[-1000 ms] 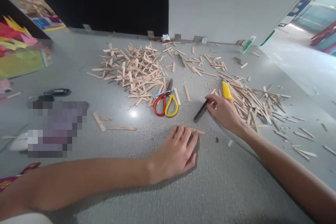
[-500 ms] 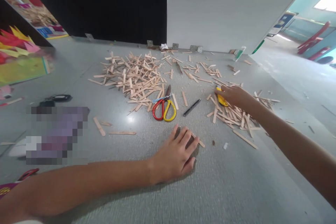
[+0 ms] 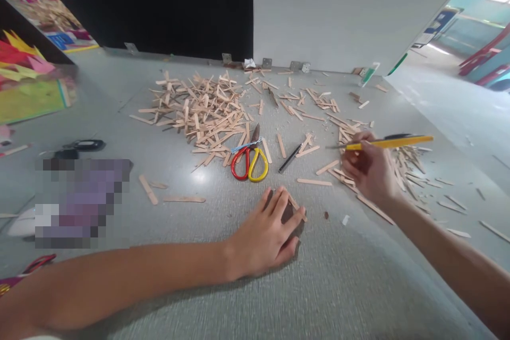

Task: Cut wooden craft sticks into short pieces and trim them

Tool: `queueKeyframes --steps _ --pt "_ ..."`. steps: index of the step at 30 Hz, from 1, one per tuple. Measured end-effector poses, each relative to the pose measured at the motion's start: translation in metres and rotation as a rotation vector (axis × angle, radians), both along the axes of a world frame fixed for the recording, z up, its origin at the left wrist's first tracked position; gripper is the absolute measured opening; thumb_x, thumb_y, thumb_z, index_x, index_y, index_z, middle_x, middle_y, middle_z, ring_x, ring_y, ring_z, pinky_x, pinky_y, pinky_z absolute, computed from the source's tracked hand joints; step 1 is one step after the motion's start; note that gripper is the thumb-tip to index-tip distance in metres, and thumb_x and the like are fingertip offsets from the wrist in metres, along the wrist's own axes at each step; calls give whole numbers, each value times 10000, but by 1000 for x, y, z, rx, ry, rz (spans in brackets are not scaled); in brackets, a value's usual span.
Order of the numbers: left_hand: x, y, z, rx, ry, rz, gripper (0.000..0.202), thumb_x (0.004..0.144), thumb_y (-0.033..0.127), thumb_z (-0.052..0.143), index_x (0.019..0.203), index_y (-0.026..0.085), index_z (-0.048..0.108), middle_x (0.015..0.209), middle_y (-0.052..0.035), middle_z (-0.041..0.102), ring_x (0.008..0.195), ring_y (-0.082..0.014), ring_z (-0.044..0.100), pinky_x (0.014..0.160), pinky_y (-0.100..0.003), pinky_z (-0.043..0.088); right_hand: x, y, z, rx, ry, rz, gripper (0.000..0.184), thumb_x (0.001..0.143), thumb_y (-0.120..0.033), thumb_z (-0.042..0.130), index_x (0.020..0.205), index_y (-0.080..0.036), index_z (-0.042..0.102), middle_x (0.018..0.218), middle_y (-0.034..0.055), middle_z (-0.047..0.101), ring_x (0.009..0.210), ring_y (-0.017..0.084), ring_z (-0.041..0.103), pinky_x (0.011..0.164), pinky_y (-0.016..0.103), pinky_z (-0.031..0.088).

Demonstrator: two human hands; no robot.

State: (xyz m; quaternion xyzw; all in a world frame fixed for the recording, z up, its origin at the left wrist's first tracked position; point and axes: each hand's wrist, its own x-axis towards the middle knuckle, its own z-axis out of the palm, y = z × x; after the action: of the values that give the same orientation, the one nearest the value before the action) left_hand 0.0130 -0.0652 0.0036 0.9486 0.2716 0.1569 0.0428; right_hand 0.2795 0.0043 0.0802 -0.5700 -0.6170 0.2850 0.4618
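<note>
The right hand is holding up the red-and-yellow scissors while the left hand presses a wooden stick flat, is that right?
Not quite. The head view shows the right hand holding a yellow cutter; the scissors lie on the floor. The left hand does press a wooden stick flat.

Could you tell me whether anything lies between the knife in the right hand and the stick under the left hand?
Only one loose stick lies flat between the knife in the right hand and the pinned stick under the left hand.
</note>
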Motion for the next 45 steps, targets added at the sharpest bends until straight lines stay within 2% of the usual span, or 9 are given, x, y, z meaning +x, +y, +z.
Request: queueKeyframes --steps 6,15,25,28,31,34,37,40,45 --pt "-1 -1 1 6 -13 8 506 1112 386 495 1541 121 538 1573 -342 502 1512 -513 481 1168 -714 432 -36 -45 -15 -407 588 189 409 907 -593 717 854 -292 444 570 -127 343 391 68 154 356 197 183" --pt "0 -1 7 13 34 52 438 1082 319 520 1479 145 579 1573 -327 534 1491 -522 514 1158 -742 445 -28 -41 -32 -445 520 325 370 867 -477 787 1111 -233 653 774 7 718 525 143 619 383 223 471" --pt "-2 -1 3 -9 22 65 546 1008 295 643 1523 150 532 1624 -299 493 1529 -499 465 1190 -708 418 -36 -49 -35 -372 378 282 382 886 -553 826 968 -226 645 549 -64 637 394 96 506 363 203 417" --pt "0 -1 4 97 -109 57 416 988 212 575 1389 103 589 1429 -282 636 1352 -443 623 1104 -639 513 -36 -46 -35 -367 356 267 424 853 -576 840 988 -219 655 536 -86 581 380 80 430 360 207 359" --pt "-1 3 19 120 -387 68 188 991 101 472 1093 130 628 978 -143 713 930 -290 700 883 -465 595 -36 -44 -31 -372 296 296 422 869 -599 800 919 -202 667 493 -102 479 388 73 359 374 215 288" --pt "-2 13 47 -226 -606 126 163 1065 232 529 1179 148 610 1032 -112 710 953 -246 678 882 -402 590 -42 -53 -22 -389 166 391 359 919 -531 739 808 -200 657 558 -57 521 475 92 425 445 233 348" --pt "-1 22 65 -759 -727 139 483 1055 508 625 1397 169 593 1335 -154 694 1197 -276 667 994 -412 569 -57 -75 -13 -472 53 524 222 880 -384 740 791 -206 643 704 -16 608 629 128 536 575 252 459" --pt "4 23 64 -1180 -730 -13 595 1089 690 473 1112 158 738 1072 -116 757 1065 -275 712 927 -391 567 -73 -97 -8 -559 -54 607 145 863 -294 714 789 -213 619 719 -24 604 635 123 509 594 250 465" --pt "10 14 54 -1350 -781 -54 684 1013 803 539 987 158 767 933 -84 757 971 -253 716 952 -375 556 -80 -105 -12 -554 -83 608 220 854 -281 724 750 -230 538 715 -43 537 654 124 457 609 255 452"
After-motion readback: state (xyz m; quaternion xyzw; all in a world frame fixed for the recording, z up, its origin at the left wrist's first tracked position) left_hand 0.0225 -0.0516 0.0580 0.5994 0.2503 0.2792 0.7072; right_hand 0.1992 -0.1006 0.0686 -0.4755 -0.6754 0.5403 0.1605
